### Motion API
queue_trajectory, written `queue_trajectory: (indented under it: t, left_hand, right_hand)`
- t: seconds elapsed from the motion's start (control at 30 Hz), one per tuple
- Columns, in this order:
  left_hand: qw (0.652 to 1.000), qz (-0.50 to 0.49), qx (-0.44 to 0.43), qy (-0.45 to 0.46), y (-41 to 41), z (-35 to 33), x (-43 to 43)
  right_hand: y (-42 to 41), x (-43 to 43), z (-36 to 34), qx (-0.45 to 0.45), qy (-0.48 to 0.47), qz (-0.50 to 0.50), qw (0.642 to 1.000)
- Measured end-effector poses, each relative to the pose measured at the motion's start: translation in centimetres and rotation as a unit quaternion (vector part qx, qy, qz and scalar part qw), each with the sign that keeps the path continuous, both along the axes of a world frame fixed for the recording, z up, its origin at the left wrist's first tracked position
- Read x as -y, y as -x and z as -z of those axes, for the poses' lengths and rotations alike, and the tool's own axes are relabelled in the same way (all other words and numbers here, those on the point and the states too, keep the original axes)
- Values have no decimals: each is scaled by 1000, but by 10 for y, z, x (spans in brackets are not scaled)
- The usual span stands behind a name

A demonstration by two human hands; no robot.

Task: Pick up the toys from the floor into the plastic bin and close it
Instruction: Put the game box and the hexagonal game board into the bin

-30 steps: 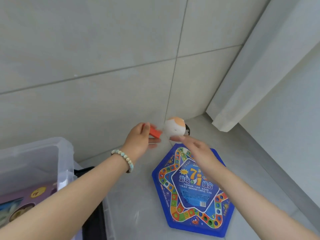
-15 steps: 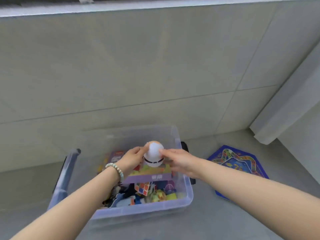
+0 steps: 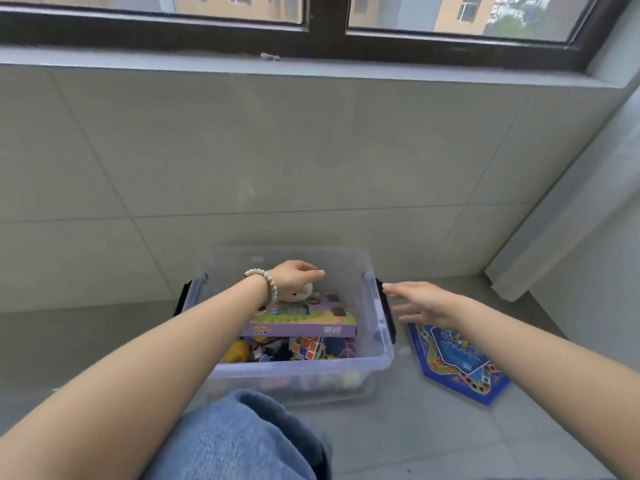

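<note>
The clear plastic bin stands on the floor by the tiled wall, without a lid, holding a purple toy box, a puzzle cube and several small toys. My left hand, with a bead bracelet, is inside the bin, cupped over a white egg-shaped toy that rests on the purple box. My right hand hovers open just right of the bin's black handle, fingers spread, holding nothing. A blue hexagonal game board lies flat on the floor under that hand.
A grey tiled wall and a dark-framed window sill rise behind the bin. A pale curtain hangs at the right. My knee in blue jeans is just in front of the bin. Grey floor surrounds it.
Both hands carried the white egg toy from the floor over to the bin. The left hand now holds it down inside; the right hand has let go and moved right, outside the bin.
</note>
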State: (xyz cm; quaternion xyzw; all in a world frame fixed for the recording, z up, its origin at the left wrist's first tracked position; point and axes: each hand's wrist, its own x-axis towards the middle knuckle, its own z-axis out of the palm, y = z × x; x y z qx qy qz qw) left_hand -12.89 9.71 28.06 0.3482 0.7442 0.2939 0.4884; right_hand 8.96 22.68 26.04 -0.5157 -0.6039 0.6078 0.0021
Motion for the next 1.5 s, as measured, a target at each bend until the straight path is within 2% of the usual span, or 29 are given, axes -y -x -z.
queue_trajectory:
  t: [0.13, 0.27, 0.37, 0.5, 0.67, 0.8, 0.9, 1.0, 1.1, 1.17, 1.23, 1.37, 1.5]
  left_hand:
    - [994, 103, -24, 0, -45, -15, -40]
    - [990, 139, 2, -3, -106, -2, -92]
    - [987, 149, 55, 14, -162, 30, -131]
    - [980, 165, 81, 74, -230, 102, -173]
    - [984, 97, 37, 148, -264, 201, -204]
    - [976, -44, 78, 199, -265, 265, -224]
    - [963, -136, 62, 225, -264, 297, -231]
    - [962, -149, 65, 218, -273, 313, -232]
    - [960, -145, 114, 210, -285, 336, -238]
    - [959, -150, 115, 210, -289, 349, -238]
    - [961, -131, 130, 204, -294, 328, -233]
    - [963, -109, 182, 166, -315, 289, -226]
    - [970, -138, 109, 168, -304, 286, -218]
  right_hand:
    - [-52, -28, -9, 5, -12, 68, 998]
    - [-109, -54, 4, 10, -17, 144, 989]
    - [-151, -70, 33, 30, -3, 213, 977]
    - [-197, -76, 85, 55, 41, 297, 952]
    - [-228, -90, 145, 57, 83, 370, 924]
    - [-241, -107, 204, 49, 112, 417, 901]
    - [-245, -112, 246, 44, 154, 460, 873]
    - [-237, -110, 286, 21, 119, 530, 840]
    - [-226, -108, 302, 57, 63, 572, 816]
    - [-219, -110, 297, 7, 66, 601, 797]
    - [-213, -111, 284, -50, 96, 610, 785]
    - [-201, -113, 264, -69, 108, 589, 798]
    - [-207, -118, 256, -28, 111, 535, 837]
